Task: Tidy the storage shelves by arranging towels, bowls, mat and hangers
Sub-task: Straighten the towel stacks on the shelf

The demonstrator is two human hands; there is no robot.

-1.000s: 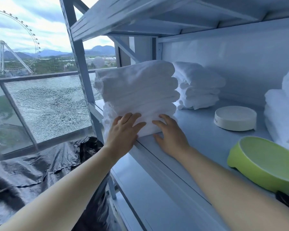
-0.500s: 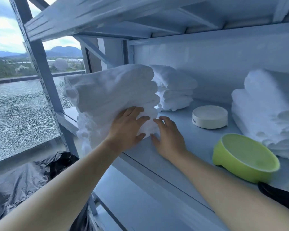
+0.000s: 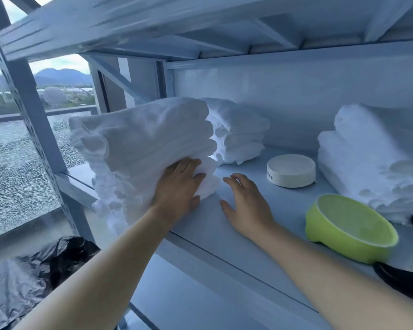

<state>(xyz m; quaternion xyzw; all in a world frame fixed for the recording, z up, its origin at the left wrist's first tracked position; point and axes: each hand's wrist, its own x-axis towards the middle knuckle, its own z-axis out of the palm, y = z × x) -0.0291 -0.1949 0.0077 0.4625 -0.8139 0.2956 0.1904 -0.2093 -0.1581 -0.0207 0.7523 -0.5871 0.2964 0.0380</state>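
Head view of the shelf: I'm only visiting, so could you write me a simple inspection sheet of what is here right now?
Surface: pale blue metal shelf.
Job's things: front towel stack tilted at the left end, hanging over the front edge; back towel stack behind it; right towel stack; white round dish; green bowl near the front edge.
Clutter: black item at the right edge, cut off, cannot tell what.
Fingers: left hand lies flat against the front towel stack; right hand rests spread on the shelf beside it, holding nothing.
Cables: nothing seen.
Surroundings: cracked window to the left; black plastic sheet below.
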